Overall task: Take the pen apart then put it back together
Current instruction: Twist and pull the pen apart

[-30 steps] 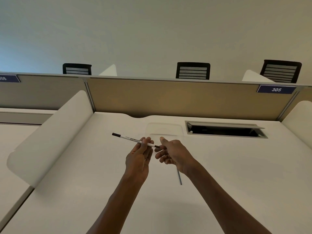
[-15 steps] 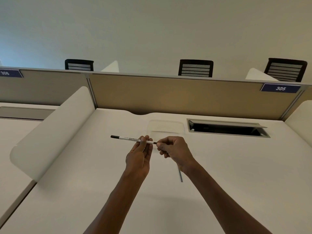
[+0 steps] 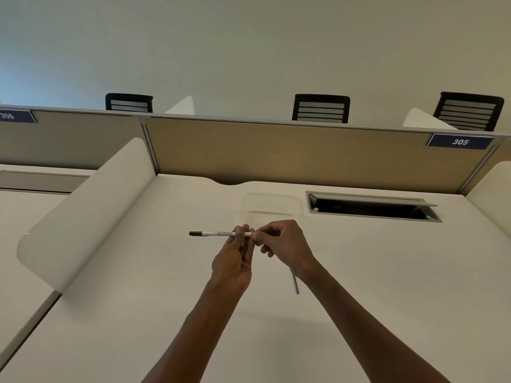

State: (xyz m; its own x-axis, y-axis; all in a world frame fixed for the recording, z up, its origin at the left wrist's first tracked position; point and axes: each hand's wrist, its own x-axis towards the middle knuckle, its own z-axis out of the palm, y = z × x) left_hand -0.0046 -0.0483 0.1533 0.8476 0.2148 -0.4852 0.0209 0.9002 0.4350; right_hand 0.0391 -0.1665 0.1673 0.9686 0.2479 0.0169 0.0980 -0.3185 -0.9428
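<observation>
Both hands meet above the middle of the white worktop. Left hand is raised with its palm side toward the camera, and its fingertips pinch the white pen barrel near the barrel's right end. That barrel lies level, held clear of the worktop, with its black tip pointing left. Right hand sits just beside the left one, fingers curled, thumb and forefinger closed at the barrel's right end — whatever small piece they may hold there is hidden by the fingers.

A thin grey rod, likely the pen's refill, lies on the worktop below the right wrist, partly covered by the forearm and well apart from the barrel.

Farther back a clear shallow tray rests on the worktop, and to its right an open cable slot shows a dark recess. A tan divider panel stands along the far edge, bearing a blue label marked 305. White curved side screens flank the space — the left one is the larger in view. Three black mesh chair backs rise behind the panel.
</observation>
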